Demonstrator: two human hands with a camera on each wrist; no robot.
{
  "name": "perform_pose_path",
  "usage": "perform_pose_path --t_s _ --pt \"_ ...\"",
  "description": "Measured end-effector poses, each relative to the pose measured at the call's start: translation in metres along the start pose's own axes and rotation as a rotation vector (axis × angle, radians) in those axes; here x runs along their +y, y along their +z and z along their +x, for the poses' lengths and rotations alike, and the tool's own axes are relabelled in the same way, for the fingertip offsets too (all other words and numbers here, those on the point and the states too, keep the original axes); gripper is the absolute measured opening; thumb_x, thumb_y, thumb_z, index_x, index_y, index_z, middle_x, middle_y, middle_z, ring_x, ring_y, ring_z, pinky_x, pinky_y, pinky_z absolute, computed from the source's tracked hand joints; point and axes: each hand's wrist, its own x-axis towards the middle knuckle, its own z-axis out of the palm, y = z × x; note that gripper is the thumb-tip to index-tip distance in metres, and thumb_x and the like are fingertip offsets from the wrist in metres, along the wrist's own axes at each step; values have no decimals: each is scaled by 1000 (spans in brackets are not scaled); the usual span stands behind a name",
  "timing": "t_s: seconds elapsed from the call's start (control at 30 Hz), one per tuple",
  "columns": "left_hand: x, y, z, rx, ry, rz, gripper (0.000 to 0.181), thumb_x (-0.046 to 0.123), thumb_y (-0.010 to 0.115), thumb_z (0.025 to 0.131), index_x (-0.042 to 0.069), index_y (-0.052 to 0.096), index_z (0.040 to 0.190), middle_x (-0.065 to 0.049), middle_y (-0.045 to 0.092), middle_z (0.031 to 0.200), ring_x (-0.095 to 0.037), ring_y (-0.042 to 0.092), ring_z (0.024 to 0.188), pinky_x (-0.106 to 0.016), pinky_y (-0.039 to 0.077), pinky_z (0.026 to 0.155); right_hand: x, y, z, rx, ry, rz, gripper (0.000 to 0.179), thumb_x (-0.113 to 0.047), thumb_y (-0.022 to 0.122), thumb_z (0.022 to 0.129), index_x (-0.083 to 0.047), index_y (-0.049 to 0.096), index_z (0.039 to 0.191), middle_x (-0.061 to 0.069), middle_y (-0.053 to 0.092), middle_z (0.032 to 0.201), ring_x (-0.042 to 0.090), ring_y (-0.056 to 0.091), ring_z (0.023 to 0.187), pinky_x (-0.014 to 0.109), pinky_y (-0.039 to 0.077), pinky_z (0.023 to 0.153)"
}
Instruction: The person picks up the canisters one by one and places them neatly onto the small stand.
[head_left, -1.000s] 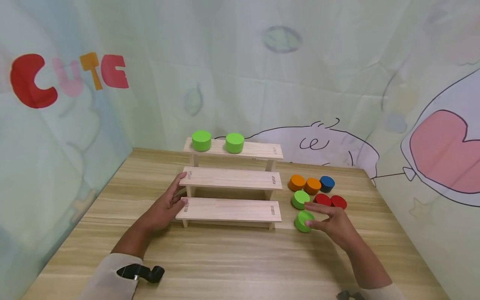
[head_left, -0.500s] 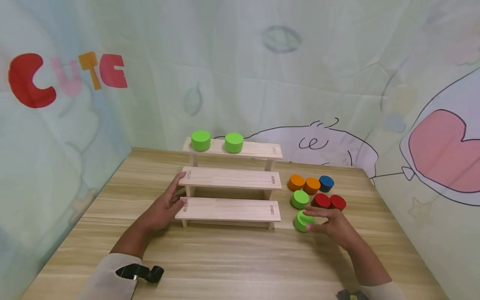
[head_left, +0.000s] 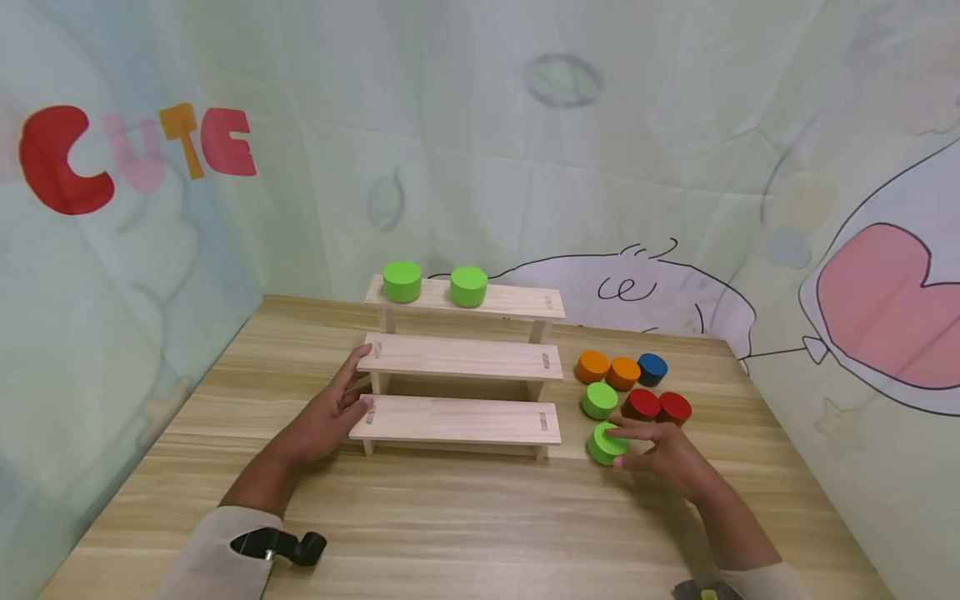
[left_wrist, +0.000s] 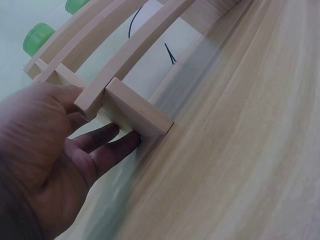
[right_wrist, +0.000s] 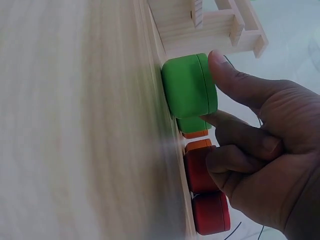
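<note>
A three-tier wooden stand (head_left: 457, 357) stands on the table. My left hand (head_left: 321, 423) grips its left end, the thumb at the lowest board and the index finger at the middle one. The left wrist view shows other fingers against the side leg (left_wrist: 137, 107). My right hand (head_left: 667, 460) pinches a green round block (head_left: 606, 444) between thumb and forefinger, right of the stand. The block sits at the table surface. Two more green round blocks (head_left: 402, 282) stand on the top board, at its left and middle. Behind the pinched block lies another green round block (head_left: 600, 401).
Two orange blocks (head_left: 592, 367) and a blue block (head_left: 652, 369) lie farther back on the right. Two red blocks (head_left: 641, 404) are just beyond my right hand. A printed cloth (head_left: 480, 150) encloses the wooden table (head_left: 450, 525) behind and at the sides.
My right thumb and forefinger have closed in on the near green block, the forefinger drawing back onto it. The left hand and the stand hold still.
</note>
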Motion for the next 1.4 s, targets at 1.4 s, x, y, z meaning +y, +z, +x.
perform_pose_path --t_s 1.4 --pt "2 1 -1 7 -18 19 83 17 50 117 44 -2 175 -29 22 179 -56 36 159 -71 45 119 5 5 -1 67 -61 -62 41 -18 90 90 -18 83 130 20 65 153 48 58 147 16 56 87"
